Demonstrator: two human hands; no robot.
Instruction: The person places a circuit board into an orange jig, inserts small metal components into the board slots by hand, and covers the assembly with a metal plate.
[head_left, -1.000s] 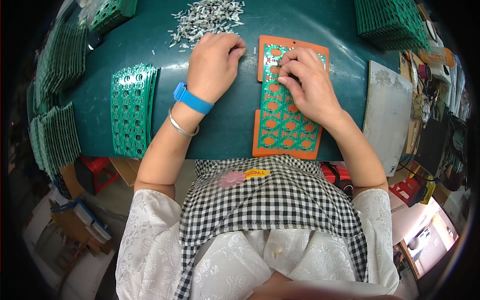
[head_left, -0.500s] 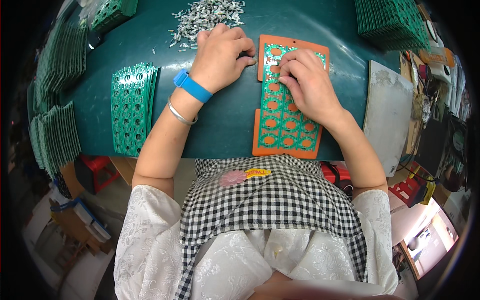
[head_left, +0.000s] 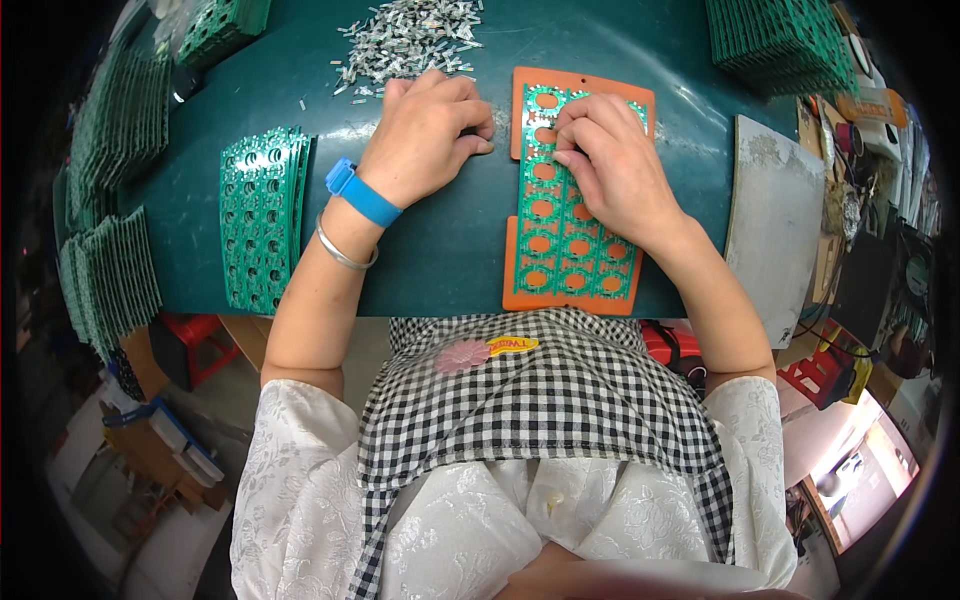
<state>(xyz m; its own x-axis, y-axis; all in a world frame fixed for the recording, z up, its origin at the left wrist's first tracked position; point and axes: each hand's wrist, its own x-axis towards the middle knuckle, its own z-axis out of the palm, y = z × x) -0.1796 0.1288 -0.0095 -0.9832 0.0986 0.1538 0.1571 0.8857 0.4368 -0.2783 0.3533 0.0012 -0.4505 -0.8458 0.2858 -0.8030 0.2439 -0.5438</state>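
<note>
A green circuit board panel (head_left: 560, 228) with rows of round holes lies on an orange backing plate (head_left: 512, 265). Over the panel's upper part, my right hand (head_left: 615, 165) is closed in a pinch, its fingertips close to the board. Whatever they hold is too small or hidden. To the left of the plate, my left hand (head_left: 425, 135) hovers above the green tabletop with thumb and forefinger pressed near each other; I cannot make out what is between them. Just beyond it sits a pile of small, pale, strip-like parts (head_left: 410, 40), with a few strays at its edge.
A leaning stack of green panels (head_left: 258, 215) stands left of my left forearm. More panel stacks line the far left (head_left: 120, 125), the left front (head_left: 110, 280) and the back right (head_left: 780, 45). A worn grey board (head_left: 775, 235) lies at the right table edge.
My left hand has drawn back to the left and slightly toward me, away from the orange plate. My right hand stays nearly in place over the panel.
</note>
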